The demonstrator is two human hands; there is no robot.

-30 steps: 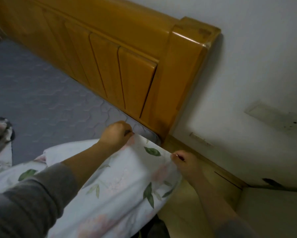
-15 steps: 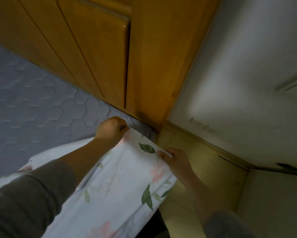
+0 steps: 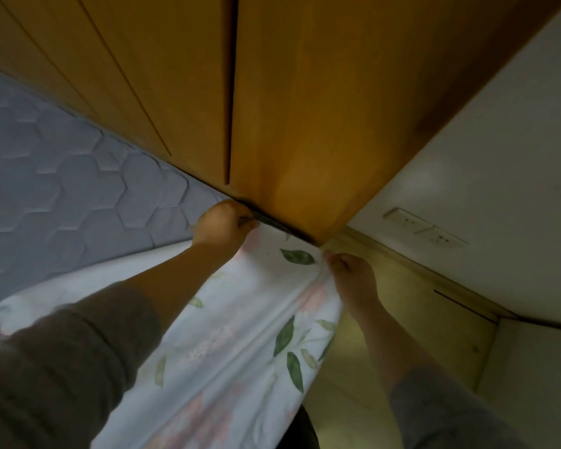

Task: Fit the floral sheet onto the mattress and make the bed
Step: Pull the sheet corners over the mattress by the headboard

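The white floral sheet with green leaves and pink blooms lies over the near corner of the grey quilted mattress. My left hand grips the sheet's edge at the dark gap where the mattress meets the wooden headboard. At the mattress corner my right hand pinches the sheet's hem, just below the headboard post. A long fold runs down the sheet between my two arms. Much of the mattress top to the left is bare.
A white wall with two sockets stands right of the headboard. A narrow strip of pale floor and a wooden skirting run beside the bed. A white surface stands at the lower right.
My head has come closer to the headboard corner. Both hands have carried the sheet's edge further up, and it now reaches the headboard gap and covers the mattress corner.
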